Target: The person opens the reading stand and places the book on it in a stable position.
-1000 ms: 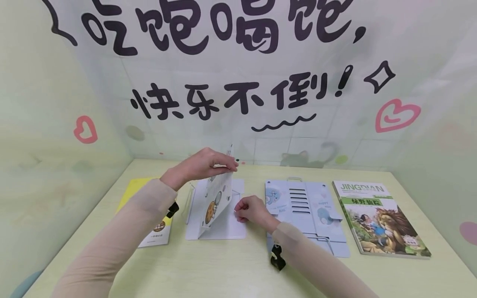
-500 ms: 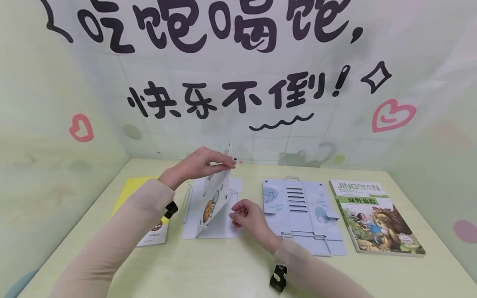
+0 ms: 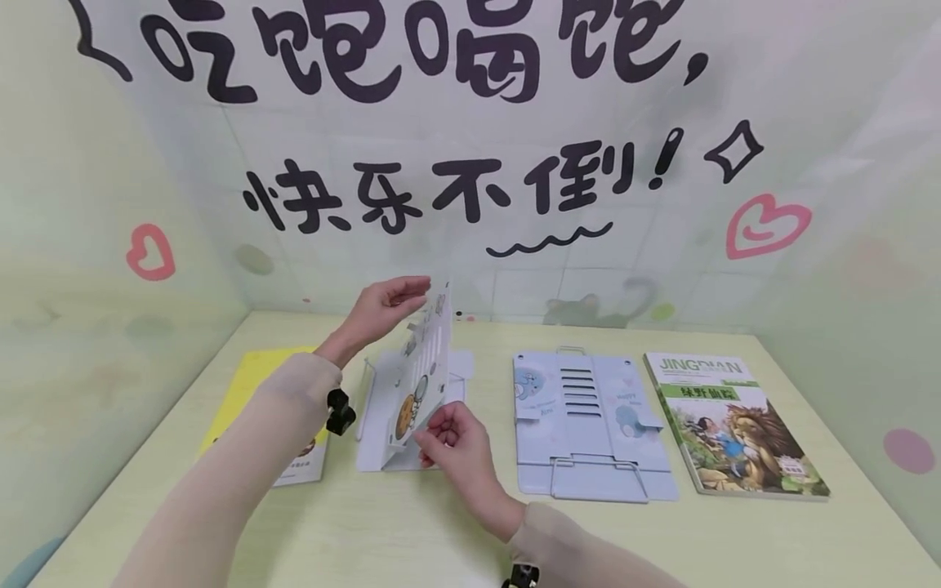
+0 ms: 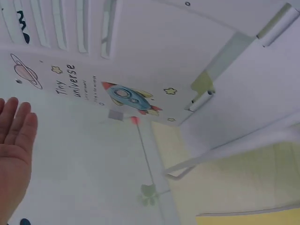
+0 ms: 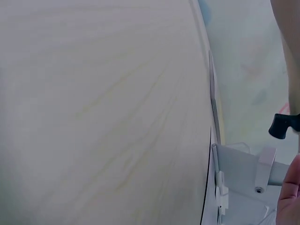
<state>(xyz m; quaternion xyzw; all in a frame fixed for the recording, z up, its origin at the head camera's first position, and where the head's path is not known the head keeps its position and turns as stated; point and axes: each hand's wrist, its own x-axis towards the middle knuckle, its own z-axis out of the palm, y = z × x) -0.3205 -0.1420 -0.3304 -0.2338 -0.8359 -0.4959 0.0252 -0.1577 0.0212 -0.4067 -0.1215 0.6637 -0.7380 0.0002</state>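
Note:
A white book stand (image 3: pixel 435 353) with cartoon print stands with its slotted panel raised steeply over its flat base (image 3: pixel 372 451) in the head view. My right hand (image 3: pixel 463 457) pinches the panel's lower near edge between thumb and bent fingers. Beside the panel's upper left side, my left hand (image 3: pixel 384 309) is held with fingers extended, gripping nothing. In the left wrist view, that hand (image 4: pixel 15 152) lies apart from the panel (image 4: pixel 145 51), which shows a rocket and "Tiny universe". The right wrist view catches part of the stand (image 5: pixel 236 164) and the hand (image 5: pixel 288 199) at its edge.
Right of the raised stand, a pale blue book stand (image 3: pixel 540 445) lies folded flat. Farther right is a book (image 3: pixel 742 441) with a lion on its cover. A yellow-covered book (image 3: pixel 253 380) lies on the left, partly behind the left forearm. A printed backdrop (image 3: pixel 412 269) encloses the table.
My left hand has let go of the panel's top and moved left and slightly up. My right hand has come left and down to the panel's near edge and now pinches it.

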